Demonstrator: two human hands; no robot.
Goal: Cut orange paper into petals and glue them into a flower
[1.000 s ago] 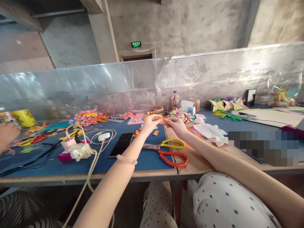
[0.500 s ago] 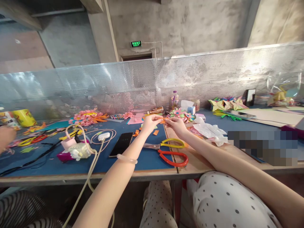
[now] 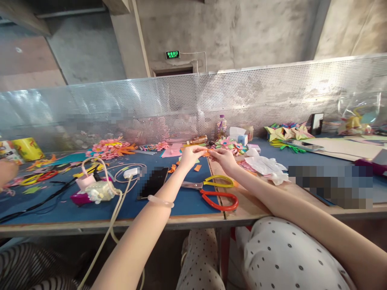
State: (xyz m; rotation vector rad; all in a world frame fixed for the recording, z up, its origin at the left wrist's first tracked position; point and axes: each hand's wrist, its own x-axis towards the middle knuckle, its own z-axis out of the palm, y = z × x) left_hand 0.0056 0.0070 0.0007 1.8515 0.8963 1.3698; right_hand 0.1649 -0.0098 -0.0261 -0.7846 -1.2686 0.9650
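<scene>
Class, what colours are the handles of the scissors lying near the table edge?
One yellow, one red, on the scissors; clearest in the head view.

Left hand [image 3: 190, 155] and right hand [image 3: 223, 158] pinch an orange paper piece [image 3: 207, 153] above scissors [image 3: 215, 191].

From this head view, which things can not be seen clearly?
- The orange paper piece: too small, mostly covered by the fingertips of the left hand and right hand; its shape is unclear.
- The phone: its upper end is blurred.
- An area on the table at right is blurred.
- Another person's hand: cut off by the left edge.
- The exit sign: text too small.
</scene>
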